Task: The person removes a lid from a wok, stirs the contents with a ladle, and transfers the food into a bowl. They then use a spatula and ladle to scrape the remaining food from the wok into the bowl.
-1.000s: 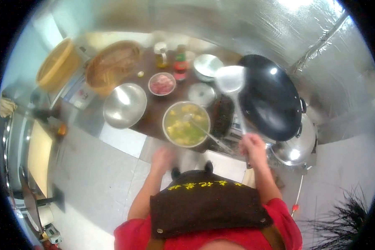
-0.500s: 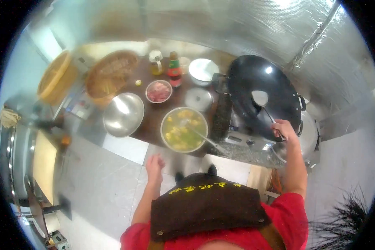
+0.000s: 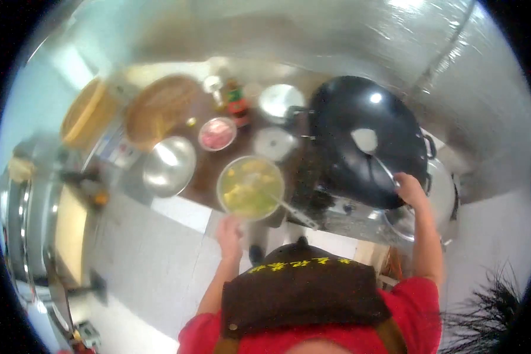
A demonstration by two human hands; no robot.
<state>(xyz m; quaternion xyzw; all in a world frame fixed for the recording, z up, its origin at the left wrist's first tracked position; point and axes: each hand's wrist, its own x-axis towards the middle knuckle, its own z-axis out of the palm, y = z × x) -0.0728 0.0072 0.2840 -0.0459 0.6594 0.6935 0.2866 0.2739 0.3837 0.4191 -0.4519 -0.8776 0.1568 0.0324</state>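
Note:
My right hand (image 3: 408, 190) is closed around the handle of a wok spatula (image 3: 364, 140). The broad metal head of the spatula lies against the inside of a large black wok (image 3: 342, 118) on the stove. My left hand (image 3: 230, 235) is blurred, just below the near rim of a round pot (image 3: 219, 197). Its thumb looks apart from the loosely bent fingers, and nothing shows in it. Yellow pieces in greenish liquid (image 3: 242, 197) fill the pot. A long-handled ladle (image 3: 298, 216) leans in it, its handle out over the near right rim.
Beside the pot are a steel bowl (image 3: 170, 168), a bowl of raw meat (image 3: 217, 134), a round lid (image 3: 274, 144) and a white bowl (image 3: 281, 101). Behind stand a sauce bottle (image 3: 237, 107) and an oil jar (image 3: 213, 88). Woven baskets (image 3: 91, 115) stand left; a steel pan (image 3: 439, 194) is right.
My left hand has moved right and up, closer to the pot. My right hand and the spatula have shifted slightly. The whole view has moved a little and blurred.

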